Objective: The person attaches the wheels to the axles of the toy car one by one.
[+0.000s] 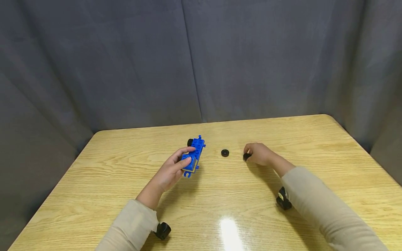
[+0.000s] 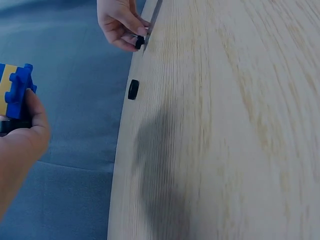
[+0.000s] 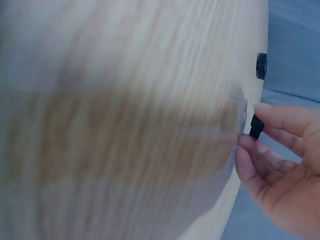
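My left hand (image 1: 172, 170) grips a blue toy car body (image 1: 198, 145) made of studded bricks, held above the table. A black wheel (image 1: 190, 142) is fitted on the car's far left side; bare blue axle pegs stick out on its right side. A yellow strip shows along the car in the left wrist view. My right hand (image 1: 259, 154) pinches a loose black wheel (image 3: 256, 127) between thumb and fingers, just over the tabletop. Another loose wheel (image 1: 224, 153) lies flat on the wood between the two hands.
The light wooden table (image 1: 238, 195) spreads under both arms, with a grey curtain (image 1: 141, 69) behind its far edge. Black wrist cameras (image 1: 163, 230) hang below the beige sleeves (image 1: 329, 205), close to the tabletop.
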{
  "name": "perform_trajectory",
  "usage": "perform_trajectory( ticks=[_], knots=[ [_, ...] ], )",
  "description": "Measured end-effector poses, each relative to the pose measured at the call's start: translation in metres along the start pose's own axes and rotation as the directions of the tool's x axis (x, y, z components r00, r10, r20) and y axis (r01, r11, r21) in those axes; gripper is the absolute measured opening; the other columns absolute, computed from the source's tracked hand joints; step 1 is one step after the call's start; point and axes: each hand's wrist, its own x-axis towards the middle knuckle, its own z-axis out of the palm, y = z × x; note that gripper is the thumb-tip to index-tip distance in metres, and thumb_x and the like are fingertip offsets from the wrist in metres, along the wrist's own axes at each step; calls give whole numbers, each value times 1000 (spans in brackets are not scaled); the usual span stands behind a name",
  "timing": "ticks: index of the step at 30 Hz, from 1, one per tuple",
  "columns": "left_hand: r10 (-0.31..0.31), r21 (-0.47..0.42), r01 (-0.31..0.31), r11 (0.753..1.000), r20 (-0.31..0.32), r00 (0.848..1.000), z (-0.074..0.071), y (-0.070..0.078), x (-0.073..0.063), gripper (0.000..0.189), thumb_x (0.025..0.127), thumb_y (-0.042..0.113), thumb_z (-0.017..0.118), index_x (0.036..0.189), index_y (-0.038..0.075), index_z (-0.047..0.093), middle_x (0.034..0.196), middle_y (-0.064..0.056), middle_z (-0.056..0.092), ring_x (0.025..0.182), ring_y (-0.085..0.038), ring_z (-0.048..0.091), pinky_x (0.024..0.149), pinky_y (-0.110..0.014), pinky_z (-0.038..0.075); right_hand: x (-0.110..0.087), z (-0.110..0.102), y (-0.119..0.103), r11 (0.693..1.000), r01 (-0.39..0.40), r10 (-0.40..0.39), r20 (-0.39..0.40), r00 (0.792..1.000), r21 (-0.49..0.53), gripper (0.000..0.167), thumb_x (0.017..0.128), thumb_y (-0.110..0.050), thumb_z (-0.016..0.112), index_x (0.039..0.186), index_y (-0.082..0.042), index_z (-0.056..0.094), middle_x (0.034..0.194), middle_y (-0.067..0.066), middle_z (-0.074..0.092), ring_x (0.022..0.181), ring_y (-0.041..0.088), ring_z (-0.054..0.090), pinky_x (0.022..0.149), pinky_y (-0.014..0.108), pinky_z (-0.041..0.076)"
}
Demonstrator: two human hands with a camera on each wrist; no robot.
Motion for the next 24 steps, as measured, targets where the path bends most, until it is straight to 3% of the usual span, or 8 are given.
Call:
perform_trajectory(
  ticks=[7, 11, 24],
  knots=[
    [34, -42, -33, 999, 31, 999, 3, -1, 1, 43, 87, 4, 42, 128, 3, 32, 123, -17, 28, 105, -25, 39, 81, -27, 40, -12, -7, -2, 999, 48, -48, -78, 996, 7, 28, 78, -4, 61, 103, 4, 52, 94, 21, 54, 84, 33, 53, 67, 39, 44],
    [50, -59, -46, 997, 60, 997, 4, -2, 2, 45, 85, 2, 41, 129, 2, 31, 125, -17, 27, 106, -24, 38, 82, -27, 39, -21, -9, -7, 996, 67, -57, -147, 988, 60, 28, 78, -4, 60, 104, 4, 52, 93, 19, 54, 82, 30, 54, 63, 36, 45],
    [79, -68, -72, 995, 105, 991, 10, 0, 5, 47, 87, 5, 37, 132, 1, 25, 134, -19, 18, 116, -29, 29, 88, -28, 35, -42, -21, -33, 976, 177, -128, -326, 937, 125, 29, 76, -3, 63, 103, 2, 55, 89, 10, 54, 77, 21, 54, 66, 33, 44]
  ],
)
